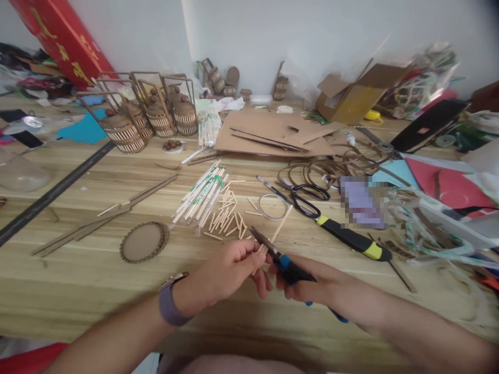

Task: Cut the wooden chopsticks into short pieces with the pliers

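Observation:
My left hand (230,267) pinches a pale wooden chopstick (281,224), one end of which slants up to the right. In my right hand (307,283) is a pair of pliers (290,267) with blue and black handles. Their dark jaws lie across the chopstick, close to my left fingertips; whether they touch it I cannot tell. Just beyond my hands lies a loose pile of short cut stick pieces (230,213). Behind and left of the pile are several chopsticks in paper sleeves (202,195). A round cardboard disc with a corrugated edge (142,242) lies left of my left hand.
Black-handled scissors (307,200), a metal ring (272,206) and a black-and-yellow handled tool (351,236) lie to the right. Small lidded baskets with tall handles (159,114) stand at the back left. A cardboard sheet (249,122) and coiled brown strips (335,161) lie further back.

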Tool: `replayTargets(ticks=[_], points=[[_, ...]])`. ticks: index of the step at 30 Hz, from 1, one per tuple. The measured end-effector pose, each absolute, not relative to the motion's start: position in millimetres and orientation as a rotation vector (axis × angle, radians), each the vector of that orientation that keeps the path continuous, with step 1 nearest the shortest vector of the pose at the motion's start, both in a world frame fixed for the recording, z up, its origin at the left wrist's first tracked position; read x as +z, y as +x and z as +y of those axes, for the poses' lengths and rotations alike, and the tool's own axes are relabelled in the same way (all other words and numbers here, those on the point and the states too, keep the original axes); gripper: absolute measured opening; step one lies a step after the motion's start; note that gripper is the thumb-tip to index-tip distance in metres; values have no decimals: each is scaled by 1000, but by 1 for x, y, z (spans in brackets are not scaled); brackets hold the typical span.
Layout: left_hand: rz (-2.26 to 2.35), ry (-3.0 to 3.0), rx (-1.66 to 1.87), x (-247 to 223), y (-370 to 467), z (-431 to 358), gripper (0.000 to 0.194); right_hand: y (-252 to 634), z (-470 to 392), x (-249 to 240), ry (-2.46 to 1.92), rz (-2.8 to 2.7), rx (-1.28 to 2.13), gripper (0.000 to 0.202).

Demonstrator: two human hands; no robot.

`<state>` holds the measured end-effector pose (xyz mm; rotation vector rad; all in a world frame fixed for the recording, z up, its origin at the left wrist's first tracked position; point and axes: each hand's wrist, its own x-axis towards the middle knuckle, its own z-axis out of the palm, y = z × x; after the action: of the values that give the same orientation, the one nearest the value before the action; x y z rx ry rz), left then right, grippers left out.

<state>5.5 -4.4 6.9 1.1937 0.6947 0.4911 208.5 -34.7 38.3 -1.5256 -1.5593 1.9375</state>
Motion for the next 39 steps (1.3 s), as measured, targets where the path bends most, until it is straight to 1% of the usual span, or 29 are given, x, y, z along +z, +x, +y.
replayTargets(ticks=[4, 9, 13, 17, 21, 23, 25, 27, 29, 31, 33, 34, 36, 39], points=[[722, 1146, 478, 8, 7, -6, 45, 210, -34, 43, -1587, -1527, 1991, 22], [739, 1118, 474, 5, 8, -6, 47, 209, -32, 42, -1541, -1541, 1997, 20], [740, 1112, 478, 4, 7, -7, 46, 206, -34, 36, -1564, -1603, 1905, 20], [732, 1114, 485, 5, 8, -8, 45, 204, -35, 35, -1658, -1634, 1820, 16], [744, 1174, 527, 10, 7, -6, 41, 205, -30, 40, -1547, -1665, 1833, 20], [762, 1188, 583, 14, 4, -3, 37, 206, -29, 42, -1461, -1608, 1883, 24], [809, 1168, 667, 16, 1, 2, 32, 209, -28, 42, -1453, -1576, 1870, 24], [887, 1157, 747, 15, -2, 5, 30, 210, -28, 41, -1509, -1665, 1686, 20], [971, 1219, 742, 12, -4, 8, 30, 211, -27, 40, -1567, -1814, 1343, 19], [1014, 1351, 633, 8, -5, 8, 33, 210, -22, 39, -1533, -1947, 973, 15], [1018, 1485, 505, 7, -5, 7, 34, 207, -15, 36, -1406, -2048, 670, 9], [1016, 1540, 460, 7, -4, 6, 35, 205, -11, 33, -1332, -2091, 558, 12], [1023, 1643, 403, 9, -3, 4, 35, 201, -4, 26, -1260, -2172, 456, 16], [1106, 1827, 397, 9, -1, 1, 32, 194, 2, 13, -1414, -2279, 419, 15]])
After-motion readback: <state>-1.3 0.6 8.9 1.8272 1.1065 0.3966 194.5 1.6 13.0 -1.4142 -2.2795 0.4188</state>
